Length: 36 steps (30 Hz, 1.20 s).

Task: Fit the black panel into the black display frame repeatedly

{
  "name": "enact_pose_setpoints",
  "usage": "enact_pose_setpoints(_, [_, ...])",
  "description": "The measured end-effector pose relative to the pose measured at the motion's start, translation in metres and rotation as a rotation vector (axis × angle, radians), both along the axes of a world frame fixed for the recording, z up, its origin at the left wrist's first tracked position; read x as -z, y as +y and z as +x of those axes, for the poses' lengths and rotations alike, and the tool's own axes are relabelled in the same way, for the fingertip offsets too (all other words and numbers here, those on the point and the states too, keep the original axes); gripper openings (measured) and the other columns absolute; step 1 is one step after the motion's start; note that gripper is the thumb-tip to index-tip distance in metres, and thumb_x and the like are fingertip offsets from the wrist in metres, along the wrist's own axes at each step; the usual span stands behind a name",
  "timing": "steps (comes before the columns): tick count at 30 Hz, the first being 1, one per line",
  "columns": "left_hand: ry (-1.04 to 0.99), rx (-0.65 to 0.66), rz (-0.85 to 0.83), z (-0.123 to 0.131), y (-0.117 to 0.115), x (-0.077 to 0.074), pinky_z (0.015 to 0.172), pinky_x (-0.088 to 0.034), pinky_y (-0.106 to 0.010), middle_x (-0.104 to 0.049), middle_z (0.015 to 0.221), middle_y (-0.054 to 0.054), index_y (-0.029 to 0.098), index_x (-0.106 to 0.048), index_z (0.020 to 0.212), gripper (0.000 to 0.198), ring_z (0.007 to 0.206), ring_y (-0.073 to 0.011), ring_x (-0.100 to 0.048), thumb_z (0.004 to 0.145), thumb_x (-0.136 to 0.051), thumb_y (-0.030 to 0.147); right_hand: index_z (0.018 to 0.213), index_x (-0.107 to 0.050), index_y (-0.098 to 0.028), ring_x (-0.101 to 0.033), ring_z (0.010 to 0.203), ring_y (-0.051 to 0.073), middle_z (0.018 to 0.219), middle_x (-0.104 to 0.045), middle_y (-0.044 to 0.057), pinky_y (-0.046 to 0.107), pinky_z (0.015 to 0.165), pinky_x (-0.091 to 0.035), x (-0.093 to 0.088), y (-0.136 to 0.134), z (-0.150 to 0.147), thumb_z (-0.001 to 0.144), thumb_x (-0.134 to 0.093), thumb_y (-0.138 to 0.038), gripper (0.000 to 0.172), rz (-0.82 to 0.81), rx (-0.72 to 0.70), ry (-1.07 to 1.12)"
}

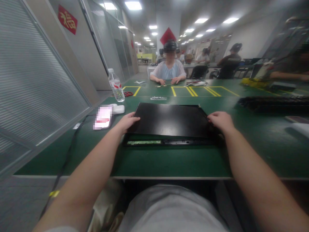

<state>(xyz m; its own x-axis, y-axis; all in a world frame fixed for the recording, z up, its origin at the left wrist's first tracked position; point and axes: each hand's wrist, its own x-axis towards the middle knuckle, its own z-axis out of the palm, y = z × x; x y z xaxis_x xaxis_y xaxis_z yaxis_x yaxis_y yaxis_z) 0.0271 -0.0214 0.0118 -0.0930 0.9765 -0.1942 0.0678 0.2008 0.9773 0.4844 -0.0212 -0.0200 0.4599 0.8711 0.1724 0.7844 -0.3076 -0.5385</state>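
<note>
A flat black display panel [170, 120] lies tilted over a dark frame [185, 142], whose near strip shows a green circuit board [144, 142]. My left hand [127, 122] grips the panel's left edge, thumb on top and fingers underneath. At the right edge, my right hand [221, 121] is closed with thumb and fingertips pinching the panel's side. Between the panel's near edge and the frame there is a narrow gap. The fingers beneath the panel are hidden.
On the green table [169, 162] a lit phone [103, 117], a white case [118, 109] and a water bottle [116, 86] stand left. Red-handled scissors [128, 94] lie behind. A person [169, 69] sits opposite. Long black parts [272, 102] lie right. A cable [70, 154] hangs left.
</note>
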Motion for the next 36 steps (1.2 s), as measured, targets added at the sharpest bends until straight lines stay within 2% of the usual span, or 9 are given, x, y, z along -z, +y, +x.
enact_pose_setpoints(6, [0.003,0.010,0.009,-0.001,0.001,0.001,0.067,-0.060,-0.029,-0.081,0.085,-0.005,0.019,-0.076,0.110,0.040,0.074,-0.0229,-0.077,0.071,-0.080,0.011,0.095,-0.084,-0.023,-0.075,0.080,0.027,0.086,-0.080,0.011,0.038,0.079,-0.059,-0.001,0.000,-0.001,0.081,-0.068,-0.036,0.024,-0.006,0.009,-0.001])
enact_pose_setpoints(14, [0.026,0.005,-0.001,0.000,0.003,0.003,0.066,-0.060,-0.032,-0.080,0.083,-0.007,0.019,-0.076,0.100,0.028,0.074,-0.0254,-0.077,0.072,-0.081,0.017,0.093,-0.084,-0.023,-0.074,0.078,0.026,0.084,-0.080,0.009,0.039,0.083,-0.058,-0.004,-0.001,-0.004,0.084,-0.065,-0.032,0.022,-0.023,0.018,-0.020])
enact_pose_setpoints(21, [0.029,-0.068,-0.007,-0.003,0.010,0.008,0.063,-0.058,-0.032,-0.077,0.080,-0.005,0.017,-0.072,0.114,0.045,0.067,-0.0230,-0.074,0.071,-0.083,0.017,0.094,-0.084,-0.023,-0.074,0.076,0.026,0.089,-0.081,0.010,0.039,0.081,-0.058,-0.005,-0.002,-0.005,0.084,-0.065,-0.033,0.023,-0.029,0.015,-0.014])
enact_pose_setpoints(27, [0.015,-0.067,-0.021,-0.002,0.011,0.007,0.060,-0.058,-0.031,-0.076,0.076,-0.004,0.016,-0.073,0.115,0.042,0.062,-0.0216,-0.073,0.074,-0.075,0.011,0.093,-0.084,-0.023,-0.074,0.077,0.026,0.086,-0.081,0.009,0.038,0.079,-0.059,-0.005,-0.004,-0.006,0.083,-0.066,-0.033,0.023,-0.024,0.013,-0.009])
enact_pose_setpoints(36, [0.011,-0.101,-0.005,-0.005,0.009,0.006,0.060,-0.059,-0.033,-0.076,0.073,-0.004,0.019,-0.076,0.115,0.043,0.065,-0.0251,-0.075,0.073,-0.074,0.009,0.092,-0.084,-0.023,-0.074,0.077,0.026,0.088,-0.081,0.010,0.037,0.080,-0.058,-0.005,-0.003,-0.005,0.082,-0.065,-0.032,0.024,-0.018,0.010,-0.009])
